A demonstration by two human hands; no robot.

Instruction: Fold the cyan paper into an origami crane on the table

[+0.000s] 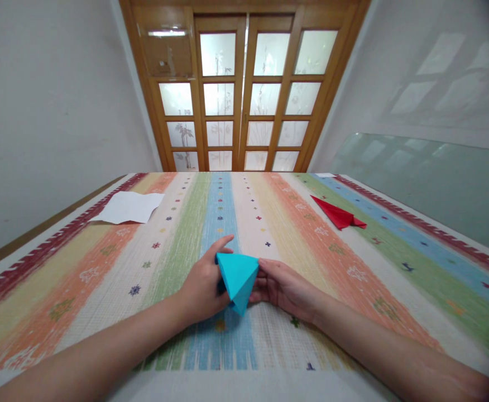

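From the head view, a folded blue paper (238, 278) is held just above a striped tablecloth (102, 268), near its front middle. It is gripped on one side by the left hand (205, 285) and on the other by the right hand (280, 287), fingers closed on its edges. A red folded paper (339, 215) and a white sheet (128, 207) lie well apart, farther back.

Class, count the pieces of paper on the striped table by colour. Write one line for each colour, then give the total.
Blue folded paper, held between the left hand and the right hand: 1
Red folded paper, far right of the table: 1
White paper, far left: 1
Total: 3
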